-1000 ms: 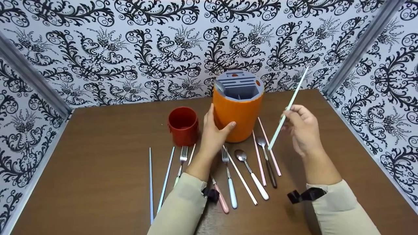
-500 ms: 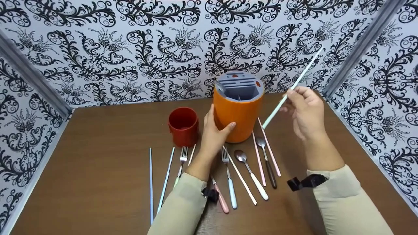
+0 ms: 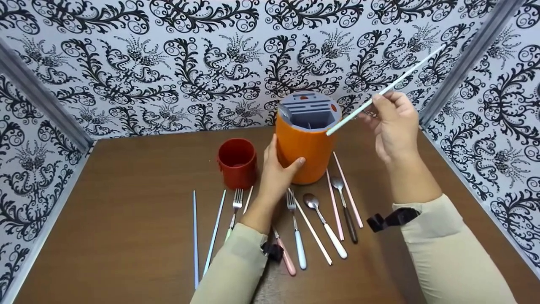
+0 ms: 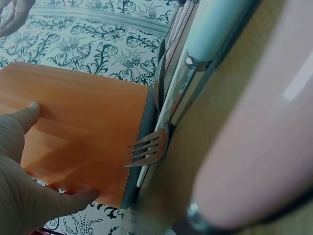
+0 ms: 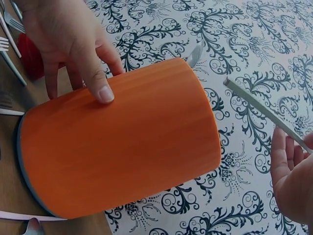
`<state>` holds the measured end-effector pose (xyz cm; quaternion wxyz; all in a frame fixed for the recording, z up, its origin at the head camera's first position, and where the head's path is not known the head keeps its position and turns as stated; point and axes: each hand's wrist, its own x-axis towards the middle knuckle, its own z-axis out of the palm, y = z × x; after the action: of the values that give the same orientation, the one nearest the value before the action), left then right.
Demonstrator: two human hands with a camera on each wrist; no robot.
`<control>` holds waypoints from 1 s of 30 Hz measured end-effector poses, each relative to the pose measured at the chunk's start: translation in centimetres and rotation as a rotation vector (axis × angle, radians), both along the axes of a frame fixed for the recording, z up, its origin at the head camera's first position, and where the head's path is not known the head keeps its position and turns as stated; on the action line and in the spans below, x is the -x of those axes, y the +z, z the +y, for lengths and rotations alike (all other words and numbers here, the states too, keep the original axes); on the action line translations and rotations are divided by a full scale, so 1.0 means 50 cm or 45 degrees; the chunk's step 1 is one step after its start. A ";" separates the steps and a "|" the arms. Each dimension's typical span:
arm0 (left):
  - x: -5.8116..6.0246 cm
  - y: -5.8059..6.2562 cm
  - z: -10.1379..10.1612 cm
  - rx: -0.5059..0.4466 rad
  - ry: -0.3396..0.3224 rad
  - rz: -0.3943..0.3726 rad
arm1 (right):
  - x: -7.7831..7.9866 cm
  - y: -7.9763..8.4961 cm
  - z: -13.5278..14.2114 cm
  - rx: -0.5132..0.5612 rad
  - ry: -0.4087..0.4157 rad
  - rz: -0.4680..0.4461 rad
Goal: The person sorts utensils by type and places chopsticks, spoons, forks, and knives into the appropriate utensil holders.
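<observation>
Here, pinches a slim, pale mint, blunt-ended chopstick [image 3: 384,90] between thumb and fingers of the right hand [image 3: 396,122], aslant near the rim of an orange holder [image 3: 310,154]; rests the left hand [image 3: 276,172] against that holder, with thumb spread from fingers.

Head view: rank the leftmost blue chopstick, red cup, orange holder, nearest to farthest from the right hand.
1. Orange holder: left of the right hand.
2. Red cup: left of the holder.
3. Leftmost blue chopstick: left of the cup.
</observation>
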<state>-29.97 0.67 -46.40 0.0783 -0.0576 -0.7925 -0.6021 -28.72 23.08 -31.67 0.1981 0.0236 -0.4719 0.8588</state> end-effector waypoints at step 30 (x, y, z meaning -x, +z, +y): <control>0.000 0.002 0.000 0.019 0.009 -0.044 | 0.073 -0.043 -0.042 -0.219 -0.056 -0.146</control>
<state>-29.97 0.69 -46.29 0.0662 -0.0449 -0.7984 -0.5967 -32.39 20.99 -33.81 0.1869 -0.0191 -0.5549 0.8105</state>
